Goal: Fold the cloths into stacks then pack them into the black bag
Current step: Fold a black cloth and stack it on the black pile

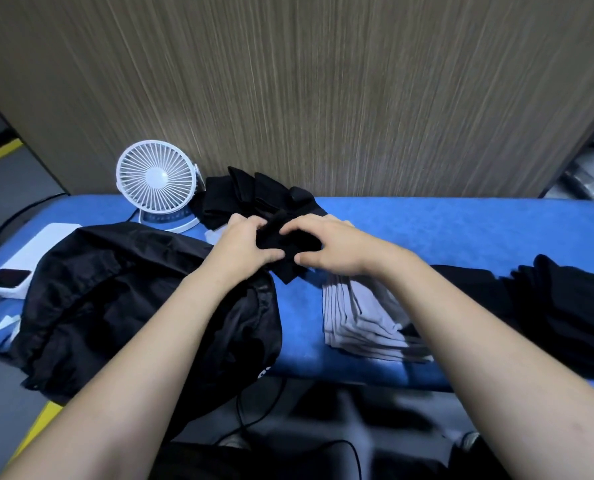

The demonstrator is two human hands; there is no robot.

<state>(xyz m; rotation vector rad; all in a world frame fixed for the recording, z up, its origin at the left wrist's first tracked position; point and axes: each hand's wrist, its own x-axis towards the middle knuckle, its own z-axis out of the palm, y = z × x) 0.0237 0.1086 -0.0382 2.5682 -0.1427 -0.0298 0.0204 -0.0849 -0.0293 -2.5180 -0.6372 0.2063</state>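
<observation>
Both hands meet over a small black cloth (290, 252) in the middle of the blue table (444, 230). My left hand (243, 244) pinches its left edge, fingers curled over the top fold. My right hand (326, 247) grips its right side, thumb under the lower edge. The black bag (122, 306) lies crumpled on the left, hanging over the near edge. Behind the hands sits a loose pile of black cloths (250, 195). A folded grey stack (361, 320) lies under my right forearm, and a folded black stack (565, 306) lies at the right.
A white desk fan (157, 183) stands at the back left against the wood-grain wall. A white box (29, 258) with a phone (6, 277) on it sits at the far left. Cables hang below the table's near edge.
</observation>
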